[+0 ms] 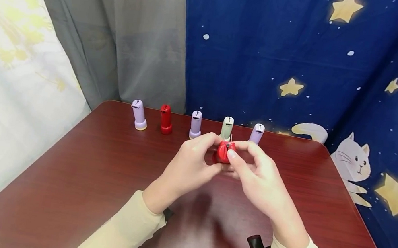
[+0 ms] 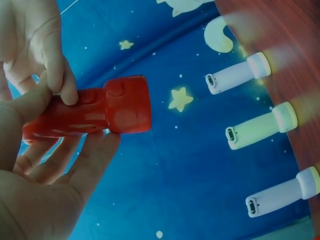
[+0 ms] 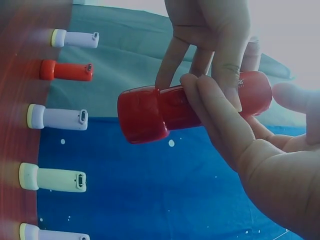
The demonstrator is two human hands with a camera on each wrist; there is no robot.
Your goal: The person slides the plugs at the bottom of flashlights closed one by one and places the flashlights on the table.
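Both hands hold a small red flashlight [image 1: 222,155] above the table, its tail end toward the head camera. My left hand [image 1: 193,159] grips it from the left, thumb on the near side. From the right, my right hand [image 1: 262,177] pinches it, with the thumb at the tail end. In the left wrist view the flashlight's wide red head [image 2: 127,105] points away from the fingers, toward the right. The right wrist view shows fingers of both hands around the body of the flashlight [image 3: 142,115]; they hide part of its middle.
Along the table's far edge several flashlights stand on their heads: lavender [image 1: 139,115], red [image 1: 166,119], another lavender [image 1: 195,124], pale green [image 1: 227,127] and a lavender one [image 1: 257,133] partly behind my right hand. Grey [image 1: 150,34] and blue curtains [image 1: 245,64] hang behind the dark red table [image 1: 87,177].
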